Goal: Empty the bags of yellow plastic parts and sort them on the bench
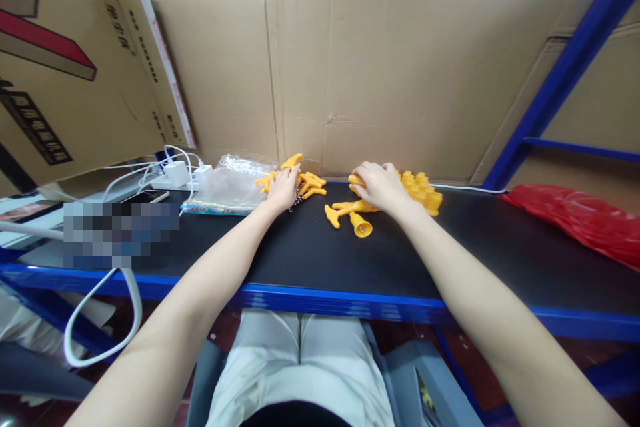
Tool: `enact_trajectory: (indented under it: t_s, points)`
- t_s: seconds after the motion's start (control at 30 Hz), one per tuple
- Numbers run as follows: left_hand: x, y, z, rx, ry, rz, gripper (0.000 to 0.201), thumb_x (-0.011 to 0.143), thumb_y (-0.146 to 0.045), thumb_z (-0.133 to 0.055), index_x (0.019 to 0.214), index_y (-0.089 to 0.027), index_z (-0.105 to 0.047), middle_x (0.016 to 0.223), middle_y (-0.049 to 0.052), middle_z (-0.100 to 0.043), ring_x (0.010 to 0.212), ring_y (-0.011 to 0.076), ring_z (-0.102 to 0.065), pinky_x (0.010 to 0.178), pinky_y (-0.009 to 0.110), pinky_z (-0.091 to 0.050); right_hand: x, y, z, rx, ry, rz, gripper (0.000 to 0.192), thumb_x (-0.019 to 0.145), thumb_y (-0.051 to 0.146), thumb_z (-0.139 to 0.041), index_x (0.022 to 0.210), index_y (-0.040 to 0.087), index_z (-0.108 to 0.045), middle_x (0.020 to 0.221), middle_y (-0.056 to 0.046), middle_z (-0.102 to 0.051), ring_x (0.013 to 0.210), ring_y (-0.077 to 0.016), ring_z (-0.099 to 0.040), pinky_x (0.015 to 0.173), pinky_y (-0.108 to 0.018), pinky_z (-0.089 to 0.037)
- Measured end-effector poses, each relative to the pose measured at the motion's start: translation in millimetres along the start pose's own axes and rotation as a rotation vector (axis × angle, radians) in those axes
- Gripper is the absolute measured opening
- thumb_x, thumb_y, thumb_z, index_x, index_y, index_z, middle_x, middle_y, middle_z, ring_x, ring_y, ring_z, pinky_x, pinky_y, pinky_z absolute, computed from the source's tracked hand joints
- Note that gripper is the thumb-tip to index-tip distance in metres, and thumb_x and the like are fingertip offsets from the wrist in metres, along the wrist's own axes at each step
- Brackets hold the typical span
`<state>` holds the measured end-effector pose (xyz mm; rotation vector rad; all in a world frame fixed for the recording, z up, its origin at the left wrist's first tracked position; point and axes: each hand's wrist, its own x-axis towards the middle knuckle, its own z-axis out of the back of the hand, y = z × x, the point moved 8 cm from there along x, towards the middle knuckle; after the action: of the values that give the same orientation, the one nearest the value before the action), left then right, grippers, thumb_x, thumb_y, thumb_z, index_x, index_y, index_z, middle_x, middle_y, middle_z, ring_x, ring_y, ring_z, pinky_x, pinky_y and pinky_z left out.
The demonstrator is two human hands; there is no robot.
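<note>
My left hand (283, 189) is closed over a pile of yellow plastic T-shaped handles (313, 184), its fingers reaching down among them. Small dark, coiled metal-looking bits show beside its fingertips. To the right, my right hand (381, 187) curls over yellow plastic parts, with one end poking out by the fingers; its grip underneath is partly hidden. Just behind that hand stands a cluster of yellow cup-like pieces (424, 192). Between the hands, a yellow T-handled piece (332, 216) lies on the black tabletop, next to a yellow bell-shaped cup (362, 225) tipped on its side.
Clear plastic bags (227, 180) lie left of the left hand. Beyond them are white chargers (175, 174) with cables. A red plastic bag (575, 220) rests at the right. Cardboard (400, 73) walls the back, and a blue rail (340, 299) edges the black table (310, 263).
</note>
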<state>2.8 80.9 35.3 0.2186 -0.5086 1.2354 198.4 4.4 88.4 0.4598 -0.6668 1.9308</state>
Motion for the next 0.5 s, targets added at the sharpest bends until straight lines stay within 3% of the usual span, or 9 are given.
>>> enact_trajectory:
  t_s: [0.13,0.5]
  points:
    - [-2.1,2.1,-13.7,0.008,0.127,-0.009,0.050,0.091,-0.027,-0.035,0.140,-0.028,-0.032,0.134,0.012,-0.044,0.125,0.0280,-0.038,0.098,0.049,-0.034,0.1,-2.4,2.6,0.009,-0.005,-0.029,0.024,0.085,0.025,-0.046,0.101,0.014,-0.059,0.102,-0.013,-0.063,0.096,-0.0261,-0.053,0.078,-0.037,-0.029]
    - [-0.4,6.5,-14.9,-0.002,0.156,0.053,0.051,0.086,-0.026,-0.039,0.137,-0.036,-0.039,0.134,0.010,-0.041,0.125,0.0305,-0.037,0.098,0.052,-0.034,-5.1,-39.9,14.8,0.000,0.023,-0.307,0.038,0.082,0.027,-0.044,0.116,0.013,-0.057,0.106,-0.016,-0.065,0.097,-0.0296,-0.057,0.078,-0.039,-0.035]
